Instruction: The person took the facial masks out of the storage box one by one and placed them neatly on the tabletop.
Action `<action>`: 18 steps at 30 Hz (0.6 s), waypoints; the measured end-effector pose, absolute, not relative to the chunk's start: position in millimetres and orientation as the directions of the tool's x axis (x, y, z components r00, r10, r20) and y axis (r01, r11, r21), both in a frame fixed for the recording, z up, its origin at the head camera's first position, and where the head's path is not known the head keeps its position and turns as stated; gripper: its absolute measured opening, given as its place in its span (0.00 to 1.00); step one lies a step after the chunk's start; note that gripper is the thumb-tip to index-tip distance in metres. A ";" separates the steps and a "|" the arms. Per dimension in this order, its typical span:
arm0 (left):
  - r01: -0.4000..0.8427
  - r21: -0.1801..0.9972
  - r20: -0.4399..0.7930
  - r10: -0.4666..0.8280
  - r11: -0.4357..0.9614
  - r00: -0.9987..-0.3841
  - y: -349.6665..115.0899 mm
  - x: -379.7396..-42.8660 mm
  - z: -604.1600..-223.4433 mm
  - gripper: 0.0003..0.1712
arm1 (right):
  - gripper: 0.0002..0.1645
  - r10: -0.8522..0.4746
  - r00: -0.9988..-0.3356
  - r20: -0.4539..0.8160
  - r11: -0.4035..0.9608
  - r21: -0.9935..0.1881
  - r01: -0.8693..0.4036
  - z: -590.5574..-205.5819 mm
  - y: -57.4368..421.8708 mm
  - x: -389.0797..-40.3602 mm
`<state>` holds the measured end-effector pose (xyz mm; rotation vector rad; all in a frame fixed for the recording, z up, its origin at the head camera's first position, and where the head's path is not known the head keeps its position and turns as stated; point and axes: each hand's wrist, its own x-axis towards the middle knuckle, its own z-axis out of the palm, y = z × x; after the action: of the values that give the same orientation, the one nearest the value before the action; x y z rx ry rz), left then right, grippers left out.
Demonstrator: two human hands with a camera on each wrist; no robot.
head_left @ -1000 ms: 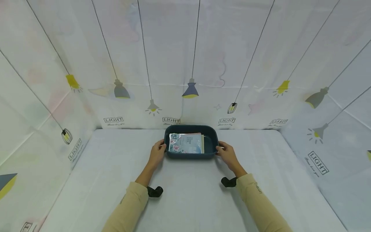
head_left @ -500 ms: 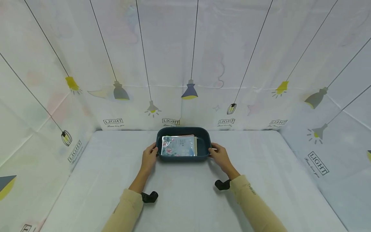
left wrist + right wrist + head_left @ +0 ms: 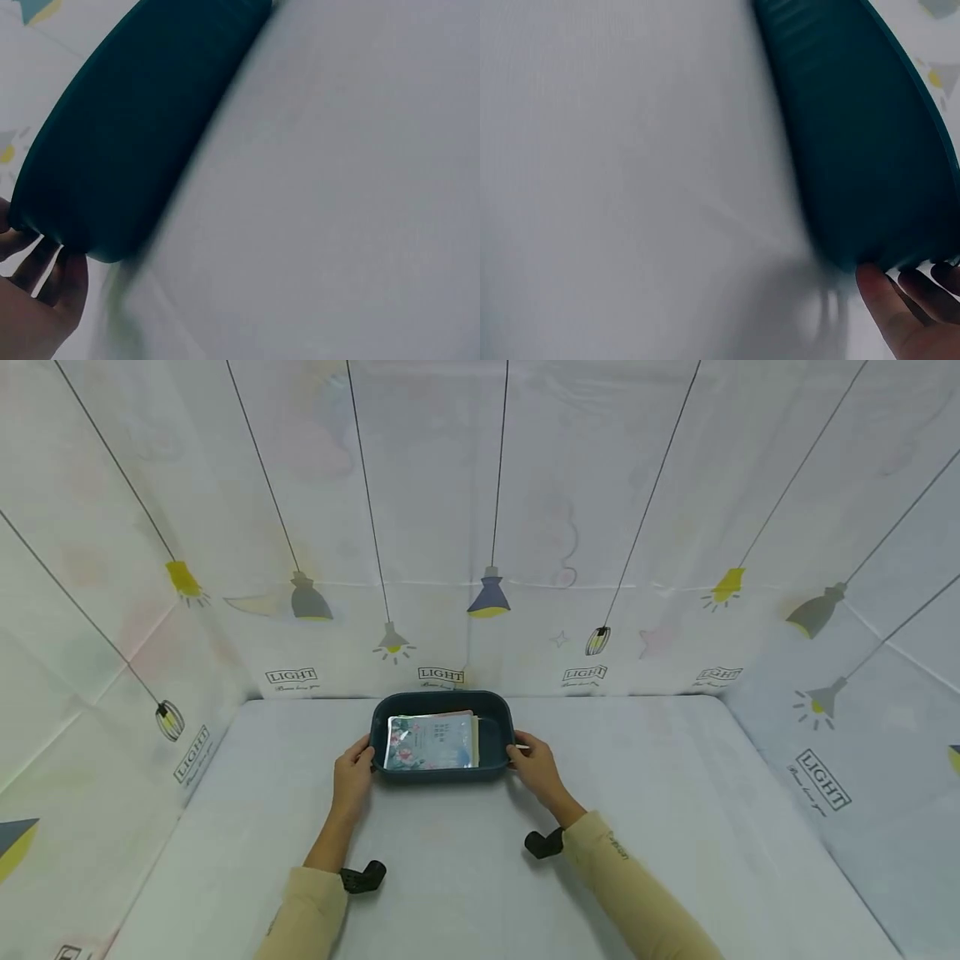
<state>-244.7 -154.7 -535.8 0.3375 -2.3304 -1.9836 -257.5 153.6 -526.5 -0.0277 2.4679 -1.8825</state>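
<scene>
A dark teal plastic bin (image 3: 492,745) with rounded corners is at the back of the table, left of centre. Inside lies a small stack of flat packets (image 3: 429,742), the top one glossy and pale blue with printed flowers. My left hand (image 3: 351,783) grips the bin's left end, and my right hand (image 3: 538,772) holds the right end. In the left wrist view, fingers (image 3: 73,281) curl at the end under the bin's rim. The right wrist view has the bin's long outer wall (image 3: 862,135) over the white surface. Whether its base touches the table I cannot tell.
White cloth covers the table (image 3: 442,877). Behind its far edge hangs a white curtain (image 3: 630,527) printed with lamps, and more curtain closes off both sides. A black wrist mount (image 3: 363,877) sits on the left wrist, and another black mount (image 3: 543,843) on the right.
Both hands have carried the bin to the left along the back of the table and slightly nearer. The packets have travelled with it, and both grips are the same.
</scene>
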 end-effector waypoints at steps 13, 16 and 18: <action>-0.174 0.977 -0.135 -0.273 0.123 -0.952 -186.6 -238.9 -532.8 0.26 | 0.25 -0.101 -0.995 0.006 0.256 -0.966 -0.031 -526.3 122.2 -252.5; -0.178 0.977 -0.140 -0.281 0.115 -0.949 -191.1 -237.8 -533.2 0.26 | 0.25 -0.109 -0.994 0.000 0.250 -0.968 -0.028 -526.2 118.2 -251.9; -0.178 0.978 -0.142 -0.281 0.108 -0.949 -193.0 -237.1 -533.6 0.26 | 0.26 -0.116 -0.993 -0.004 0.243 -0.970 -0.025 -526.1 116.4 -251.1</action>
<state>-237.1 -193.0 -533.6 0.4730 -2.2781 -1.9917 -251.1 116.4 -526.1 -0.1378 2.4167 -1.8834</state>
